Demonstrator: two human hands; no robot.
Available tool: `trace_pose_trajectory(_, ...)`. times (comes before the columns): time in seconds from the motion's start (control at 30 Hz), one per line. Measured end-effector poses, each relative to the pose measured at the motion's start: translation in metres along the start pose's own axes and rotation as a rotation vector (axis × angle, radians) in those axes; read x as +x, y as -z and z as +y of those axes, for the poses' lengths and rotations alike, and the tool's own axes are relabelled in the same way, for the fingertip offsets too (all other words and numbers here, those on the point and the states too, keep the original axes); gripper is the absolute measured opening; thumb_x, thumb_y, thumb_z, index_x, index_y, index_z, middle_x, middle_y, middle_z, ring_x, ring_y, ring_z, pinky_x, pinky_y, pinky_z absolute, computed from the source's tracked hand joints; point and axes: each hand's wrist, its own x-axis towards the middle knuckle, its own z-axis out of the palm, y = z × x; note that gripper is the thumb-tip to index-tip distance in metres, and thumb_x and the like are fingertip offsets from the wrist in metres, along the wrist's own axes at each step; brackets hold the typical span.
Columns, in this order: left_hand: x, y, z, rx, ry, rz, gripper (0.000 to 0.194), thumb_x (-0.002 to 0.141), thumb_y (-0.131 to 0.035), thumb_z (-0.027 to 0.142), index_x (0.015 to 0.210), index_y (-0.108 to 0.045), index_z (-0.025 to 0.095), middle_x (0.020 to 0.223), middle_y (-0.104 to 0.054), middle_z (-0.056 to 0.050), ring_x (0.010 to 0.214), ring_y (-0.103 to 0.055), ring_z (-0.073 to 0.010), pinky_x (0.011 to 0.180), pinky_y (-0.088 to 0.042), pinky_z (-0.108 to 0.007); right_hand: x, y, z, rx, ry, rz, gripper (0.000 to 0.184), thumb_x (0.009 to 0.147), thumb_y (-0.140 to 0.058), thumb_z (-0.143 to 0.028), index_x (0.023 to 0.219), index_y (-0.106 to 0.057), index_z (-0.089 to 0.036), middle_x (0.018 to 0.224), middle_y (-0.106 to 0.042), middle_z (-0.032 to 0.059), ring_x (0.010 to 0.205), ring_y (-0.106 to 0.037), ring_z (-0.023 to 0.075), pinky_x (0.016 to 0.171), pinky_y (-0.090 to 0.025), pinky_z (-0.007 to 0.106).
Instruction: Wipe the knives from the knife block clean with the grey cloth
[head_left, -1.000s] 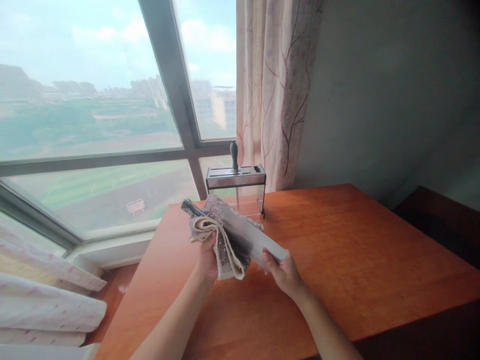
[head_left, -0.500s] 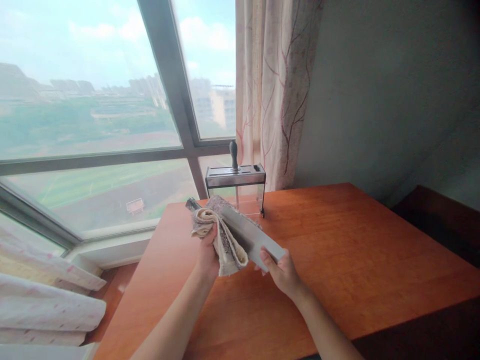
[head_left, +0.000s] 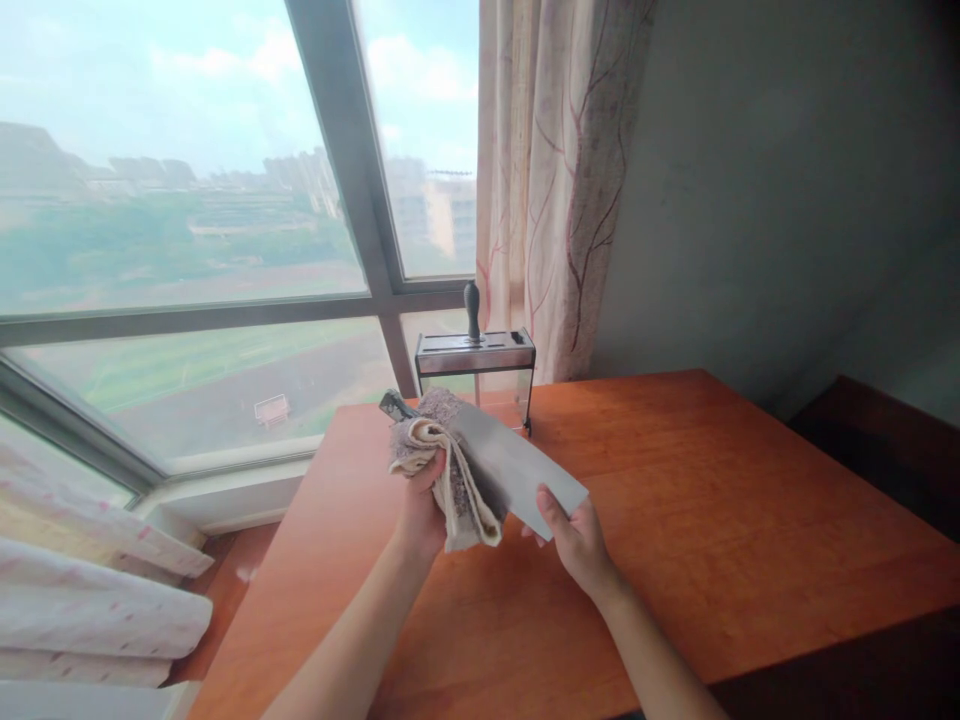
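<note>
Over the table I hold a kitchen knife with a broad grey blade [head_left: 517, 467], its flat face turned up towards me. The end of its dark handle [head_left: 395, 405] sticks out at the upper left. My left hand [head_left: 424, 505] is closed on a folded, fuzzy grey and cream towel [head_left: 466, 500], which lies against the blade and covers the part near the handle. My right hand [head_left: 576, 535] pinches the free right end of the blade, thumb on top and fingers underneath.
A clear-sided knife block [head_left: 475, 352] with a metal top stands at the table's far edge, a black knife handle [head_left: 472, 310] rising from it. The brown wooden table [head_left: 697, 500] meets a window on the left. Curtains [head_left: 570, 180] hang behind.
The blade has tilted, so more of its flat face shows. Both hands keep their hold on the towel and knife, and everything sits slightly further right in view.
</note>
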Motion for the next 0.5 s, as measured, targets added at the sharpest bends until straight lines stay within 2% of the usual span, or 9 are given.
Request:
trace_pose_trajectory(0.3, 0.0, -0.016, 0.002, -0.01, -0.029, 0.117, 0.017, 0.075, -0.067, 0.021, 0.091, -0.066, 0.016, 0.076, -0.072, -0.005, 0.082, -0.07, -0.0234, 0.081, -0.056, -0.034, -0.001, 0.0, 0.003, -0.2, 0.086, -0.057, 0.034, 0.09, -0.049, -0.041, 0.068, -0.06, -0.018, 0.054, -0.065, 0.0034, 0.046, -0.058, 0.0144, 0.046, -0.042, 0.023)
trace_pose_trajectory(0.5, 0.004, -0.015, 0.018, -0.096, -0.121, 0.164, 0.013, 0.085, -0.057, 0.026, 0.087, -0.066, 0.017, 0.075, -0.071, -0.004, 0.084, -0.069, -0.0207, 0.081, -0.056, -0.029, -0.003, 0.003, 0.002, -0.216, 0.089, -0.097, 0.034, 0.09, -0.049, -0.04, 0.069, -0.062, -0.017, 0.055, -0.064, 0.0035, 0.047, -0.057, 0.0144, 0.047, -0.041, 0.023)
